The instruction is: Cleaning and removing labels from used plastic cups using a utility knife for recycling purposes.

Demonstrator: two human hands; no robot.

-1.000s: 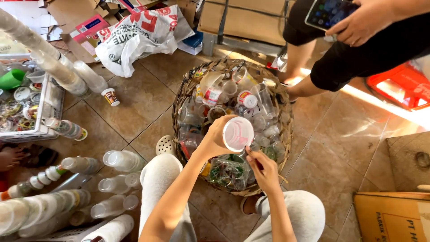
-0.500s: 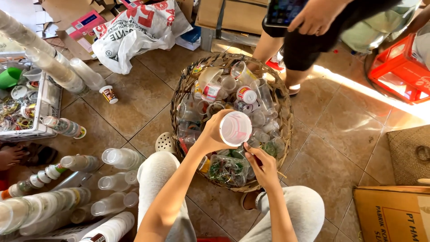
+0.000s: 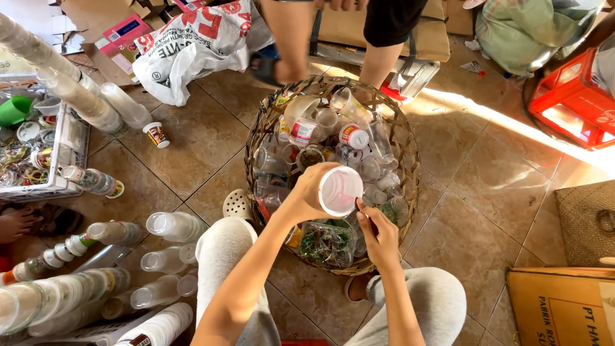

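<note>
The brown tiled floor (image 3: 487, 173) carries a round wicker basket (image 3: 410, 160) of used plastic cups, rows of stacked clear cups (image 3: 173, 225) at left, 1 small printed cup (image 3: 155, 134), a white sack (image 3: 198, 45), a red crate (image 3: 570, 102), and flattened cardboard (image 3: 564, 307).
</note>
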